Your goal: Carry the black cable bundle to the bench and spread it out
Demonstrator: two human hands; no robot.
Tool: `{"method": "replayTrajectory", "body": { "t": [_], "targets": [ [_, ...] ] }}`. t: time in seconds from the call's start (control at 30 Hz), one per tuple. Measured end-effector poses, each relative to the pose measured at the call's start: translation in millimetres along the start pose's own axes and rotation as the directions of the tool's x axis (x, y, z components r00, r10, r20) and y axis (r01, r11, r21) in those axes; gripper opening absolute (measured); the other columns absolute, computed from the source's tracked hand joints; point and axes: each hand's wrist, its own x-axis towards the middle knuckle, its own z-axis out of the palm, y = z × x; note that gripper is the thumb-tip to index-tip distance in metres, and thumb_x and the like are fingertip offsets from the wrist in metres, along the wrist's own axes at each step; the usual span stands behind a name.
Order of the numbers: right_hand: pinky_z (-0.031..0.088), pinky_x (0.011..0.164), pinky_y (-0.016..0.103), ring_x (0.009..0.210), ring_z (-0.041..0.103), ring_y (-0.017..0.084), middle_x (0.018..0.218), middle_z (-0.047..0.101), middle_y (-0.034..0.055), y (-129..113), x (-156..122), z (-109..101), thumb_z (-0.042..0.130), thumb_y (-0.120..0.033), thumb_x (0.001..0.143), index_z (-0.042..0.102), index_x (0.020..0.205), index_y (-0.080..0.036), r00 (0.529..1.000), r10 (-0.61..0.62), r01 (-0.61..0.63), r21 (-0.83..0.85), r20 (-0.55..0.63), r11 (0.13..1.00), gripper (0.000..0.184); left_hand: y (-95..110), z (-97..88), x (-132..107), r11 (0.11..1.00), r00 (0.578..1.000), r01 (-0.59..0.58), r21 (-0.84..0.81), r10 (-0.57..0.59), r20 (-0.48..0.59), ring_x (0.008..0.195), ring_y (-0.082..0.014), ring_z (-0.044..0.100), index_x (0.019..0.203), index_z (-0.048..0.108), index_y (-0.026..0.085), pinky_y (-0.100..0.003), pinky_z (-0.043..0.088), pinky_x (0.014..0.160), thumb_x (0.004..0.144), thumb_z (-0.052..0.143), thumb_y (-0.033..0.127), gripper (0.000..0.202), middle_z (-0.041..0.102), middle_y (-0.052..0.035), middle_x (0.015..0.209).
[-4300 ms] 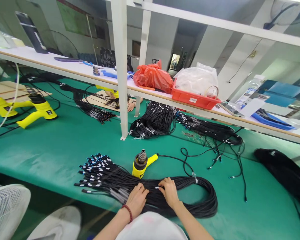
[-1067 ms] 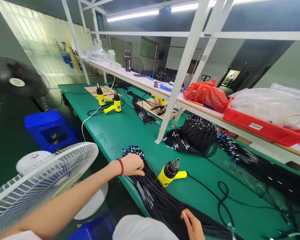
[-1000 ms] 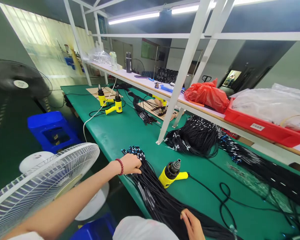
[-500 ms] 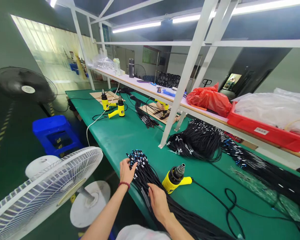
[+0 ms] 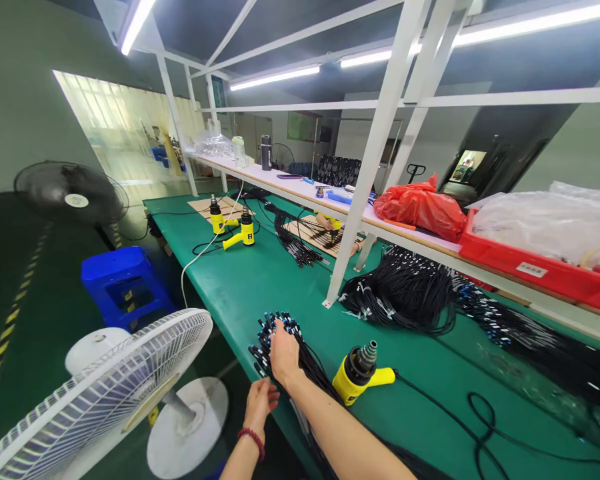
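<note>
— Where did the cable bundle (image 5: 300, 363) lie?

— On the green tabletop (image 5: 260, 280), near its front edge, its blue-tipped ends fanned out toward the far left and the black strands running back under the person's right forearm.

— And the right hand (image 5: 283, 350)?

— It rested flat on top of those ends, fingers spread, pressing rather than gripping.

— The left hand (image 5: 261, 402)?

— Lower, just off the tabletop's edge beside the bundle, fingers loosely curled; I could not tell whether it held a strand.

— Anything close by?

— A yellow heat gun (image 5: 360, 373) lay just right of the bundle, nozzle up. A white fan (image 5: 95, 400) stood below on the left.
</note>
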Motion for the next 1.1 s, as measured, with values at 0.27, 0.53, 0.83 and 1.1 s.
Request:
{"method": "replayTrajectory", "body": {
  "t": [0.27,0.53,0.83,1.1],
  "targets": [
    [0.041,0.094,0.049,0.114,0.049,0.031,0.126,0.053,0.0155,37,-99,-4,0.052,-0.006,0.073,0.055,0.116,-0.016,0.998,-0.063,0.063,0.019,0.025,0.998,0.045,-46,29.7,-32,0.981,0.957,0.173,0.09,-0.189,0.222,0.067,-0.0189,0.068,0.08,0.05,0.023,-0.033,0.055,0.068,0.078,0.057,0.042,0.02,0.065,-0.0023,0.067],
    [0.046,0.074,0.03,0.083,0.057,0.02,0.088,0.062,0.0035,111,-179,-41,0.044,-0.002,0.081,0.057,0.09,-0.02,0.979,-0.067,0.05,0.096,0.191,0.994,0.024,-24,52.1,-33,0.973,0.902,0.221,0.071,-0.232,0.363,0.065,-0.0172,0.069,0.074,0.051,0.017,-0.033,0.057,0.074,0.082,0.06,0.03,0.018,0.067,-0.005,0.069],
    [0.041,0.094,0.041,0.105,0.054,0.024,0.109,0.062,0.0063,160,-237,-32,0.046,-0.001,0.074,0.059,0.105,-0.021,0.985,0.118,-0.124,0.036,0.129,0.992,0.039,79,56.1,75,0.994,0.993,-0.102,-0.029,0.104,0.048,0.082,-0.0144,0.064,0.108,0.058,0.013,-0.03,0.057,0.071,0.092,0.058,0.025,0.021,0.064,-0.0046,0.1],
    [0.041,0.073,0.032,0.077,0.056,0.021,0.08,0.06,0.0021,176,-235,-23,0.054,-0.004,0.067,0.059,0.091,-0.019,0.977,0.195,-0.181,-0.146,0.086,0.973,0.028,96,34.5,114,0.929,0.968,-0.198,0.313,0.235,-0.085,0.081,-0.0143,0.064,0.108,0.059,0.013,-0.031,0.057,0.07,0.091,0.058,0.029,0.023,0.064,-0.0048,0.099]
  ]
}}
